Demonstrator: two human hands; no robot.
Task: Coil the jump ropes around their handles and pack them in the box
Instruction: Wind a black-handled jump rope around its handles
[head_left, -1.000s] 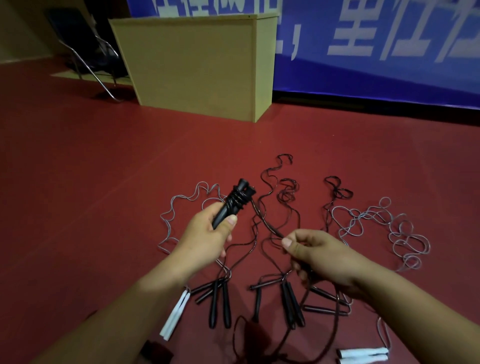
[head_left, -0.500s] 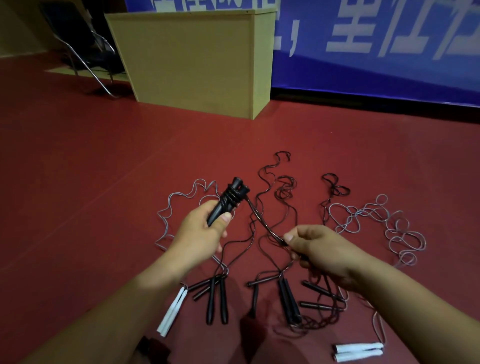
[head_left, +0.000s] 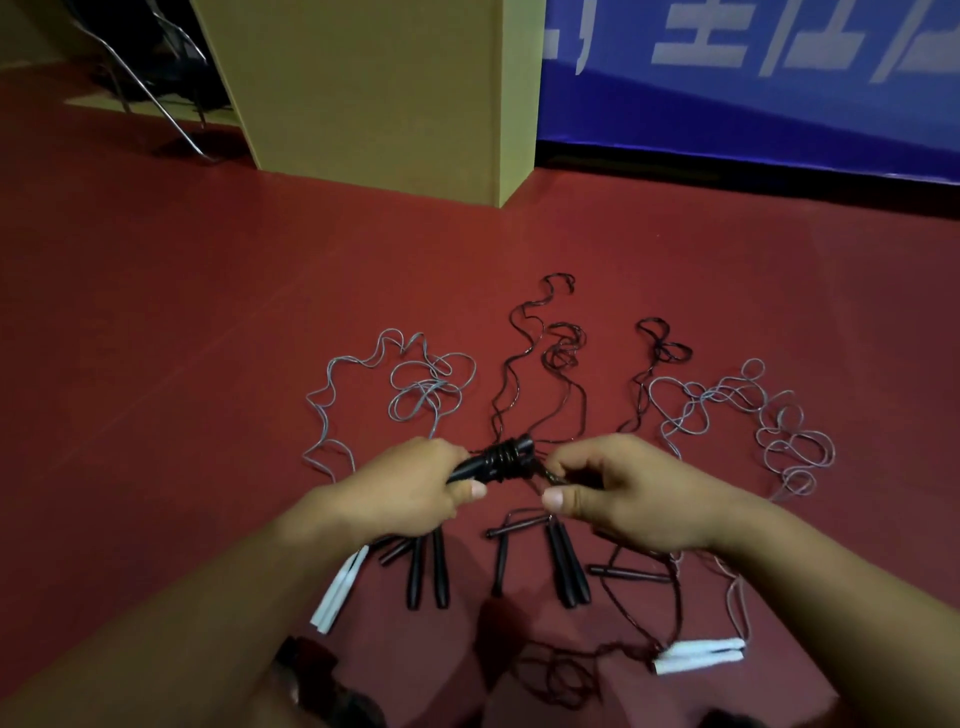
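Observation:
My left hand (head_left: 410, 491) grips a pair of black jump-rope handles (head_left: 496, 460), held level and pointing right, with black rope wound in several turns round their far end. My right hand (head_left: 618, 493) pinches the loose black rope just right of that coil, close against the handle tips. Several more ropes lie on the red floor: black-handled ones (head_left: 428, 569) (head_left: 566, 566), a grey rope with white handles (head_left: 337, 592) on the left and another with white handles (head_left: 698, 656) at lower right. No box is visible among them.
A tall yellowish wooden cabinet (head_left: 374, 88) stands on the floor ahead. A metal-legged chair (head_left: 150, 67) is at far left, and a blue banner wall (head_left: 753, 83) runs behind. Loose grey rope loops (head_left: 779, 436) spread to the right.
My left hand tipped the handles from pointing up to lying level and came lower. My right hand slid along the rope up to the coil, so the hands now nearly meet.

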